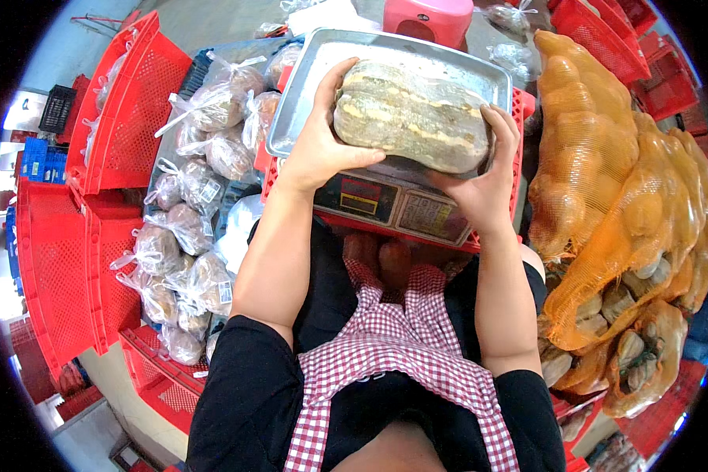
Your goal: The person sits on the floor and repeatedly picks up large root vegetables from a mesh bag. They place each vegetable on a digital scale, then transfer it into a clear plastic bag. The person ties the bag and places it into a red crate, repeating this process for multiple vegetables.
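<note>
A large mottled green-and-yellow squash (pixel 410 115) lies sideways between my two hands, over a shallow metal tray (pixel 304 82). My left hand (pixel 336 127) grips its left end, thumb along the near edge. Around the right end, my right hand (pixel 492 159) has its fingers and thumb curled. Whether the squash touches the tray cannot be told. The tray sits on a digital scale (pixel 389 206) with a display and keypad facing me. Under the scale is a red plastic crate (pixel 514 189).
Plastic-bagged vegetables (pixel 212 106) cover a surface on the left, beside red crates (pixel 135 118). Orange mesh sacks (pixel 584 135) of squash stand on the right. A pink plastic stool (pixel 428 20) is beyond the tray. Brown squashes (pixel 394 259) lie below the scale, near my apron.
</note>
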`<state>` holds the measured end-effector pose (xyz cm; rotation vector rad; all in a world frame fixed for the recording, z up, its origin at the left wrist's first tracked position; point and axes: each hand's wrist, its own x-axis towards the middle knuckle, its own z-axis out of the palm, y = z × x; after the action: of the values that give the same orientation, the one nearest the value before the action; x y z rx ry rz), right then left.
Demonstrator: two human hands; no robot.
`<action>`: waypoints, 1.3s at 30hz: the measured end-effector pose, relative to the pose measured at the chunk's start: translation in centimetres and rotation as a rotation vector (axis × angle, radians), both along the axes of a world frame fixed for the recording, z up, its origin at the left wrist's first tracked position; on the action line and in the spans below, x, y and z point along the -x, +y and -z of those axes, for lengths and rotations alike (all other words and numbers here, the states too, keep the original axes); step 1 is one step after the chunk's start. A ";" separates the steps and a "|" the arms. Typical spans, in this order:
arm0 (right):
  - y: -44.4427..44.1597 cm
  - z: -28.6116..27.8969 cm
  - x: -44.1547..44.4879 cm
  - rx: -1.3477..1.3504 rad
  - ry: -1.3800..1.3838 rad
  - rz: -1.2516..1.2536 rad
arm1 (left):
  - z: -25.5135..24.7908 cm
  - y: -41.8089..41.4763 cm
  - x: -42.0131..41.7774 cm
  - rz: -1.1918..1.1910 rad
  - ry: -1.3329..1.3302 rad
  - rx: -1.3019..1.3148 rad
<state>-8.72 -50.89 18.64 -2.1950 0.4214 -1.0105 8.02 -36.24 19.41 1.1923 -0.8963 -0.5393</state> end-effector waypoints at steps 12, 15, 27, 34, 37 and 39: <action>-0.6 -1.1 -1.1 -0.003 0.111 -0.065 | 1.2 0.1 -0.9 -0.065 -0.097 -0.165; -0.9 -0.5 -0.8 0.074 0.068 -0.098 | 1.1 0.5 -0.1 -0.122 -0.089 -0.171; -2.3 -0.7 2.7 -0.588 -0.318 0.142 | 0.9 6.6 -0.8 -0.731 0.244 -0.080; -2.5 -3.1 1.7 -0.464 -0.162 0.184 | 2.0 6.7 -1.6 -0.598 0.191 -0.093; -3.1 -4.8 0.5 -0.443 -0.053 0.090 | 1.0 5.5 -0.2 -0.501 0.364 -0.130; -2.9 -4.7 -0.1 -0.334 -0.021 0.042 | 1.5 4.9 0.8 -0.357 0.471 -0.221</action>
<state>-8.67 -53.80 23.34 -1.8824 0.5839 -0.9118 7.19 -31.34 17.94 1.3139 -0.2186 -0.6022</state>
